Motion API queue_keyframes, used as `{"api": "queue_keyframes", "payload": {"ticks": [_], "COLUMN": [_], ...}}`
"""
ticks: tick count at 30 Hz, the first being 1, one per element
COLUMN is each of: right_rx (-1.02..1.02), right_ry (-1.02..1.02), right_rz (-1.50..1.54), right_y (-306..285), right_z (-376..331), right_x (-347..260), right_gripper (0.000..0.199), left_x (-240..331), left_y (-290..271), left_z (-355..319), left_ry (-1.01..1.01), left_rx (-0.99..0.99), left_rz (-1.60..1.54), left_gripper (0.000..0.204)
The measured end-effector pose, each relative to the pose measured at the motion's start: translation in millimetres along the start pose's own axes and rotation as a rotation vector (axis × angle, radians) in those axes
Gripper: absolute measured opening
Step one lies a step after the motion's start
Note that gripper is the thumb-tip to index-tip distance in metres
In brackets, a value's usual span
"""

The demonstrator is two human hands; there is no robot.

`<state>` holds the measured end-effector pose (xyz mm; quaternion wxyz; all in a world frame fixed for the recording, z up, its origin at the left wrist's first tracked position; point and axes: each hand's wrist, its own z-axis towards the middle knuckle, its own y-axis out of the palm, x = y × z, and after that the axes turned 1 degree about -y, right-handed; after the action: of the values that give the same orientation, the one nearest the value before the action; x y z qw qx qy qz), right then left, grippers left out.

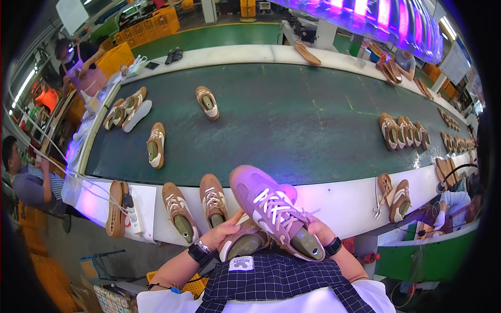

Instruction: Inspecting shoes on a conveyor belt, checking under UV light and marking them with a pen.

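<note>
Two hands [223,233] [320,232], two held shoes [272,206] [243,243], one green belt [292,122]

The head-worn fisheye looks down on nearby hands [222,234].

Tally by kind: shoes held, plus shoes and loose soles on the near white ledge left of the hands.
Held shoes: 2
Ledge shoes: 2
Loose soles: 2
Total: 6
</note>
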<state>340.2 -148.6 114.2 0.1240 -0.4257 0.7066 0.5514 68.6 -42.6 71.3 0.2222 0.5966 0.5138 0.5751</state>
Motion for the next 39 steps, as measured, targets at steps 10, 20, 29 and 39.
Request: {"api": "queue_keyframes", "payload": {"ticks": [10,20,29,39], "right_rx": [0.098,0.102,0.294,0.386], "right_ry": [-0.575,-0.497,-0.511,-0.525], "right_rz": [0.067,0.301,0.216,0.15], "right_y": [9.7,5.5,12.3,13.5], "right_z": [4.8,45.3,62.3,62.8], "right_x": [-46.2,-12.3,-6.5,-1.1], "right_gripper": [0.094,0.063,0.055,0.042], "left_x": [27.1,11.6,5.5,-1.7], "left_y": [14.4,11.6,8.9,7.8], "left_z": [22.4,19.4,30.6,43.5], "left_ry": [0.563,0.723,0.724,0.691], "left_rx": [0.145,0.267,0.508,0.521], "left_rz": [-0.166,-0.265,-0.369,-0.376], "left_gripper": [0.072,0.057,0.047,0.047]}}
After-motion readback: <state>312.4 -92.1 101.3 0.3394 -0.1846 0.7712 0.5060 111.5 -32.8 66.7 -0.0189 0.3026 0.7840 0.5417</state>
